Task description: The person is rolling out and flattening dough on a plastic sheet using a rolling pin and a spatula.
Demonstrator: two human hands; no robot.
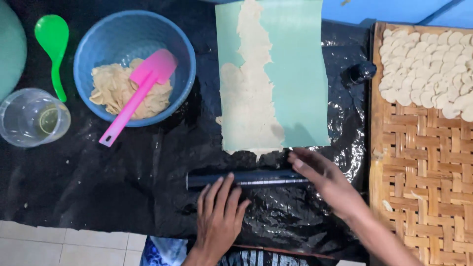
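A dark cylindrical roller [261, 178] lies crosswise on black plastic sheeting [123, 187]. My left hand [219, 214] rests flat on its left part with the fingers spread. My right hand [320, 180] lies flat over its right end, fingers straight. Just beyond the roller is a teal sheet [300, 74] carrying a thin, ragged strip of pale dough [251, 103].
A blue bowl [182, 54] with dough scraps and a pink spatula [140, 88] sits far left. A green spoon [53, 44] and a clear cup [29, 118] lie further left. A woven bamboo tray [423, 167] at right holds several round dough pieces [428, 69]; a small dark object [361, 72] lies beside it.
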